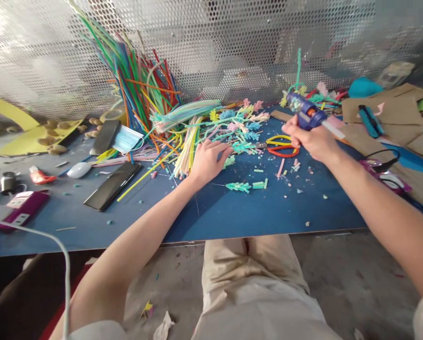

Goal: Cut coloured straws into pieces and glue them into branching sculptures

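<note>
The right hand [312,139], fingers clamped on the glue gun [306,114] at the upper right of the frame, holds its nozzle above the desk [232,212]. The left hand [207,160] rests with fingers spread on the pastel stems [240,125]. I think hot glue may drip on them.

No text, brand, number or sign can be read anywhere in the view. The purple box [22,208] near the table's [232,217] left edge carries a pale label, but its print is too small and blurred to make out. The glue gun [305,113] toward the far right shows no legible marking, and the two dark phones [112,185] on the left half have blank faces.
</note>
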The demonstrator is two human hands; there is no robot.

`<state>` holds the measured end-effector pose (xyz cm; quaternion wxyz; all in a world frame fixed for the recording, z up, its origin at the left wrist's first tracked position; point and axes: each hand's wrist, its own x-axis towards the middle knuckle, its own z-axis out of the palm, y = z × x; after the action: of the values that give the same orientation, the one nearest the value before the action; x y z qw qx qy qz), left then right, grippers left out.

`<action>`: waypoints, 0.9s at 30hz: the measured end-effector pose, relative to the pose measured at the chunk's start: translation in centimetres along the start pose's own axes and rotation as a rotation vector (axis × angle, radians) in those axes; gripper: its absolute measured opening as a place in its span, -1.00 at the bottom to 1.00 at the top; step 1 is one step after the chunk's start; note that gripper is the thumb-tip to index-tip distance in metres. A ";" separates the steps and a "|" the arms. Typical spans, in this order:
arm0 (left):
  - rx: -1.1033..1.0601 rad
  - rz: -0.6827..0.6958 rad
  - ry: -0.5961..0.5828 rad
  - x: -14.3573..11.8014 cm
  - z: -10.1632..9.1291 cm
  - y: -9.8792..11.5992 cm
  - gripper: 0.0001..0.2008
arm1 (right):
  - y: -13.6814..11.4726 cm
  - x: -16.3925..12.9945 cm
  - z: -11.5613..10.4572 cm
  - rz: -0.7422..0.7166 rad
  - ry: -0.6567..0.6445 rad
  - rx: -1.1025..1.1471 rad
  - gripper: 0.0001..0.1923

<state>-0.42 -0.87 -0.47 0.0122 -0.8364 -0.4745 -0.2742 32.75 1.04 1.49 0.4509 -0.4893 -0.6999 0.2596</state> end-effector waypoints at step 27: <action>0.084 0.204 0.156 -0.3 -0.4 0.8 -0.65 | -3.3 -3.2 6.6 0.032 0.084 0.236 -0.55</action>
<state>-0.08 -1.72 -0.05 0.1116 -0.8552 -0.3958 -0.3155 25.81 -2.61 -0.10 0.5299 -0.4545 -0.6371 0.3267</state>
